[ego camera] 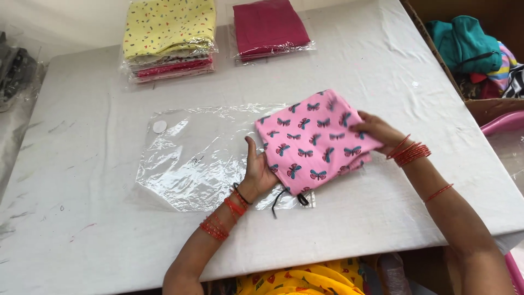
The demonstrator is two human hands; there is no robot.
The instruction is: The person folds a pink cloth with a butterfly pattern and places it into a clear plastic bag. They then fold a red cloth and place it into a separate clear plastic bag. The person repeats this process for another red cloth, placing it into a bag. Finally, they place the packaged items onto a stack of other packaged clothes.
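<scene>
A white cloth-covered table fills the view, its surface faintly smudged. At centre lies a clear plastic bag, flat and crinkled, with a small round white sticker near its far left corner. A folded pink garment printed with blue butterflies rests on the bag's right end, tilted, a dark drawstring trailing from its near edge. The left hand, fingers spread and upright, presses against the garment's left edge. The right hand grips the garment's right edge, fingers closed over the fabric. Both wrists carry red bangles. At the far edge of the table sit a stack of bagged garments topped by a yellow speckled one and, beside it, a bagged maroon garment. To the right, a cardboard box holds mixed clothing, a teal piece uppermost.
</scene>
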